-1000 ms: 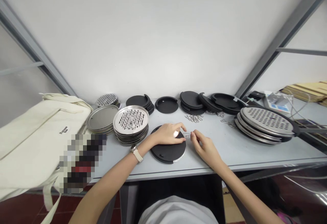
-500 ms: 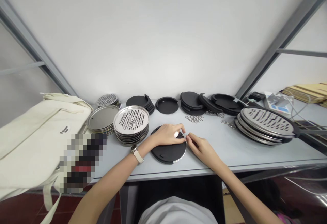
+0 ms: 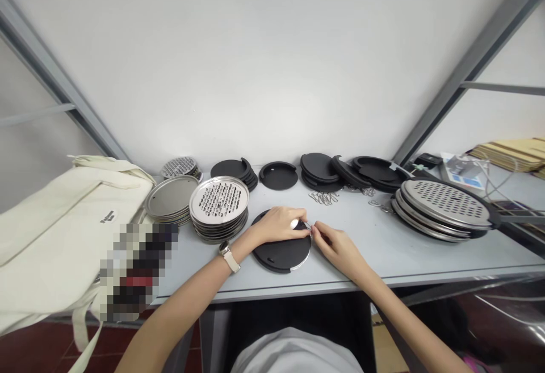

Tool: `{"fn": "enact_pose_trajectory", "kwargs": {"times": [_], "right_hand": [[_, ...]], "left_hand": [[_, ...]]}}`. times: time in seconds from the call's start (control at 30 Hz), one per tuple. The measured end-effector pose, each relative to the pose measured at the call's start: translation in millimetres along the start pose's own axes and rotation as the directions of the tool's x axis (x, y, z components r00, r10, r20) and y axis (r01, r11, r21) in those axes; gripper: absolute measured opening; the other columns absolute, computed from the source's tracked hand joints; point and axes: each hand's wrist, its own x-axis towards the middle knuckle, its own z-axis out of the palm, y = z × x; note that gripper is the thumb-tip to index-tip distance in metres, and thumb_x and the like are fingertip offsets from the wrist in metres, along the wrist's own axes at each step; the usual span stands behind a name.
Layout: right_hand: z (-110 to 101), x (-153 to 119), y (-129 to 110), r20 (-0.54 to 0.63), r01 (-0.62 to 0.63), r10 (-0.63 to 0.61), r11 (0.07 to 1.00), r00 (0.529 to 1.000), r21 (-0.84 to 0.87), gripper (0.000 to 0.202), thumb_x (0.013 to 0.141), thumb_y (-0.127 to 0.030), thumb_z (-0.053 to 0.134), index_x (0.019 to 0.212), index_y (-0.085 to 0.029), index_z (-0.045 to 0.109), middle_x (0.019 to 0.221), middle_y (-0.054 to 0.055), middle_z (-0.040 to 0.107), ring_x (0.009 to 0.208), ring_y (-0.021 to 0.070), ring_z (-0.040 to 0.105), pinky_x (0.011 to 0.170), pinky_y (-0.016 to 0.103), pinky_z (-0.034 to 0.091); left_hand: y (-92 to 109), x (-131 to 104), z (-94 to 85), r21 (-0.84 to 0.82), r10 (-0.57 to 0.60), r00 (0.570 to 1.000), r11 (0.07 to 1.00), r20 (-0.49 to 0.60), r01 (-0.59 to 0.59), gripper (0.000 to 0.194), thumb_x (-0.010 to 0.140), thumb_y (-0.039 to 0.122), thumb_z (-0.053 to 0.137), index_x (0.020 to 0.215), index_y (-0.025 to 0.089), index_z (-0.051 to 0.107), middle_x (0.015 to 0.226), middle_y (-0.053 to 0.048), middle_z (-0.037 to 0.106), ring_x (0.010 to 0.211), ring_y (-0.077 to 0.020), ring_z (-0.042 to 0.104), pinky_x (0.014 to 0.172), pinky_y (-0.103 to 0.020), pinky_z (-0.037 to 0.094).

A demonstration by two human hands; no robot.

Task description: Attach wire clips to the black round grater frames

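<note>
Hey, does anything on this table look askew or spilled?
One black disc toward the back right looks askew: it tilts between the black stack and the wide black tray, which lie flatter. No spill shows.

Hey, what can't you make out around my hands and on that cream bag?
All in the head view:
Black disc: middle covered by the left hand.
Thin metal wire: full shape hidden by the left hand and right hand.
Cream bag: left part cut off by picture edge.
Its label: print too small.
</note>
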Motion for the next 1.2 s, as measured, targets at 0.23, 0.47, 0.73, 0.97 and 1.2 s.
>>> {"fn": "enact_pose_trajectory", "kwargs": {"times": [0.23, 0.47, 0.73, 0.97, 1.2], "right_hand": [[1.2, -0.1, 1.5, -0.021, -0.027, 0.027, 0.999, 0.999, 0.027, 0.026, 0.095, -0.035, 0.037, 0.072, -0.022, 0.033, 0.058, -0.007, 0.037, 0.05, 0.0101, 0.036, 0.054, 0.022, 0.03], [-1.0, 0.1, -1.5, 0.021, -0.016, 0.015, 0.999, 1.0, 0.029, 0.03, 0.095, -0.036, 0.035, 0.069, -0.022, 0.032, 0.057, -0.007, 0.036, 0.051, 0.0101, 0.035, 0.053, 0.022, 0.029], [-1.4, -0.4, -2.0, 0.057, -0.008, 0.004, 0.998, 0.998, 0.06, 0.03, 0.095, -0.036, 0.036, 0.069, -0.022, 0.032, 0.058, -0.007, 0.035, 0.053, 0.0099, 0.034, 0.053, 0.021, 0.03], [-2.6, -0.5, -5.1, 0.066, 0.002, -0.006, 0.998, 0.998, 0.058, 0.03, 0.095, -0.035, 0.037, 0.068, -0.022, 0.032, 0.058, -0.007, 0.035, 0.053, 0.0099, 0.034, 0.053, 0.021, 0.03], [-2.3, 0.5, -4.1, 0.076, 0.065, -0.068, 0.997, 0.995, 0.042, 0.026, 0.096, -0.031, 0.034, 0.072, -0.022, 0.036, 0.06, -0.005, 0.042, 0.053, 0.0111, 0.041, 0.054, 0.023, 0.032]], "left_hand": [[0.9, -0.8, 0.0, 0.028, 0.007, 1.0, 1.0, 0.004, -0.007, 0.022, 0.08, 0.037, 0.059, 0.095, 0.023, 0.054, 0.093, 0.002, 0.067, 0.082, -0.0179, 0.063, 0.07, -0.025, 0.043], [1.7, -0.7, -1.2, 0.083, 0.011, 0.999, 0.996, 0.036, -0.014, 0.024, 0.079, 0.035, 0.058, 0.098, 0.022, 0.052, 0.093, 0.0, 0.067, 0.082, -0.0197, 0.063, 0.069, -0.027, 0.043], [0.0, -0.1, -2.4, 0.034, 0.027, 0.998, 0.999, 0.048, -0.029, 0.022, 0.077, 0.033, 0.058, 0.095, 0.022, 0.052, 0.09, 0.002, 0.066, 0.08, -0.0177, 0.062, 0.066, -0.025, 0.041], [-0.2, -0.3, -1.8, 0.003, 0.016, 0.999, 1.0, 0.05, -0.017, 0.021, 0.077, 0.032, 0.057, 0.094, 0.022, 0.052, 0.09, 0.002, 0.066, 0.079, -0.0167, 0.062, 0.067, -0.024, 0.042], [2.9, 0.4, -3.5, 0.065, 0.002, 0.997, 0.998, 0.071, -0.006, 0.024, 0.076, 0.034, 0.058, 0.096, 0.022, 0.052, 0.084, 0.001, 0.064, 0.074, -0.017, 0.061, 0.062, -0.024, 0.04]]}}
